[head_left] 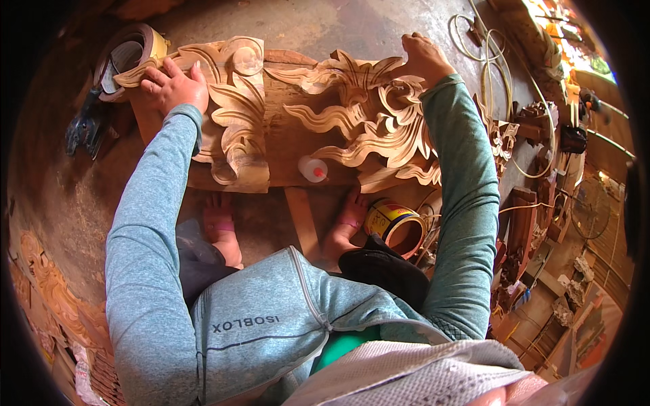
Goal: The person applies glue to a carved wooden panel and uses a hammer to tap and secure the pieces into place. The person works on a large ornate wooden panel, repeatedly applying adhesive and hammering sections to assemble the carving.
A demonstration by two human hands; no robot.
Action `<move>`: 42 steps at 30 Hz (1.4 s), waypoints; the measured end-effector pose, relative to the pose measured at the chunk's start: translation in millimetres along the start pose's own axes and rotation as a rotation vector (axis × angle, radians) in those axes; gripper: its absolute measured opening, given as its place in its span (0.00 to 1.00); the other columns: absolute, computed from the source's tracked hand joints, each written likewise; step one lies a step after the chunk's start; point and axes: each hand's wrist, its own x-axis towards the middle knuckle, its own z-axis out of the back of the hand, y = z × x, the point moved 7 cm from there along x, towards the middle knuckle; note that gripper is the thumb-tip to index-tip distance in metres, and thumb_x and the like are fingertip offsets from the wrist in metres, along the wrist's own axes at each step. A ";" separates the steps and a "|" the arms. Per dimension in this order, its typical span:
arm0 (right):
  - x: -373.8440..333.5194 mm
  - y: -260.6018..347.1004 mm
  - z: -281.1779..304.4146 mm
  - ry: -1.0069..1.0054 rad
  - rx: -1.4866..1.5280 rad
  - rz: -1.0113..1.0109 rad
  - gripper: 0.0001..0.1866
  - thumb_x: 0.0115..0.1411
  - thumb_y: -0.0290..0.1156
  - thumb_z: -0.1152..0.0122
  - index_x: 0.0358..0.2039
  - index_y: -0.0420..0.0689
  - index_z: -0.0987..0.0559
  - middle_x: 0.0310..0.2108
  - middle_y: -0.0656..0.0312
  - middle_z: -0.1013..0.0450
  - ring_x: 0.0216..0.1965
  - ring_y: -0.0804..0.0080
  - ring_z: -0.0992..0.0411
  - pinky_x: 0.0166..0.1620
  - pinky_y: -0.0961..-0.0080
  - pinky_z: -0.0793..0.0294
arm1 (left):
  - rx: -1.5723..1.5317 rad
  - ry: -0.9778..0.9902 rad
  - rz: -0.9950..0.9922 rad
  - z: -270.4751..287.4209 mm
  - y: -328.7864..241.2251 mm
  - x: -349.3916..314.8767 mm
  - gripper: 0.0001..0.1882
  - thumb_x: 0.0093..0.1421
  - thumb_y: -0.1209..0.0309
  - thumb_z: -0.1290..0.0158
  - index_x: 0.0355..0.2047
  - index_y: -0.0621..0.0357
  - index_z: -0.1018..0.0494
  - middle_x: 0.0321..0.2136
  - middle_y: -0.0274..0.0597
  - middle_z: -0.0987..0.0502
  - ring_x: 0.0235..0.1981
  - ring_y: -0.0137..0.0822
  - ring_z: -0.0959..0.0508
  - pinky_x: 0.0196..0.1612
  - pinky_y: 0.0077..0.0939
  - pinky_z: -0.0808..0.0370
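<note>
So the left hand (177, 91) is palm down with its fingers loosely spread, resting on the upper left part of a pale carved leaf panel (238, 111), not wrapped round it. The right hand (426, 59) is over at the far right corner of a second carved panel (359, 128), with bent fingers and the thumb apart from them. I honestly can't tell if it's gripping the edge or just leaning there.

Both panels lie on a brown wooden board (279, 145) in front of the person, one left, one right. A white bottle with a red tip (311, 169) sits between them, close to the near edge. The right sleeve (464, 189) hides part of the right panel's outer side.

Up left there's a wide roll (152, 44) right by the left hand, with a dark power tool (87, 122) just beside it. A yellow and blue tin (386, 220) is next to the right foot (344, 223), so the near side's pretty tight. Looped hoses (489, 61) lie off to the right.

Past the board's far edge, grey floor (318, 27) stretches away, and a strip of bare board runs between the panels.
</note>
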 end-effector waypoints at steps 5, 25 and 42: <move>-8.1 -18.7 5.8 0.014 0.003 -0.052 0.38 0.36 0.54 0.19 0.38 0.39 0.25 0.40 0.49 0.28 0.42 0.50 0.28 0.45 0.59 0.28 | 0.022 0.012 0.002 0.7 -1.3 -0.5 0.39 0.65 0.39 0.59 0.69 0.45 0.46 0.70 0.55 0.52 0.68 0.62 0.50 0.59 0.66 0.40; -21.9 -18.5 -4.2 -0.015 0.117 -0.160 0.43 0.39 0.55 0.20 0.49 0.39 0.24 0.46 0.47 0.26 0.51 0.48 0.28 0.53 0.59 0.27 | 0.021 0.031 0.003 4.5 -0.8 0.1 0.39 0.65 0.39 0.59 0.70 0.45 0.46 0.71 0.55 0.52 0.69 0.62 0.51 0.61 0.66 0.42; -192.0 182.7 -49.8 0.585 0.742 0.079 0.26 0.55 0.37 0.33 0.52 0.39 0.23 0.39 0.47 0.21 0.41 0.50 0.22 0.47 0.63 0.23 | 0.008 0.010 0.005 2.3 -0.8 0.6 0.39 0.65 0.39 0.60 0.70 0.45 0.47 0.71 0.55 0.52 0.69 0.62 0.52 0.63 0.65 0.44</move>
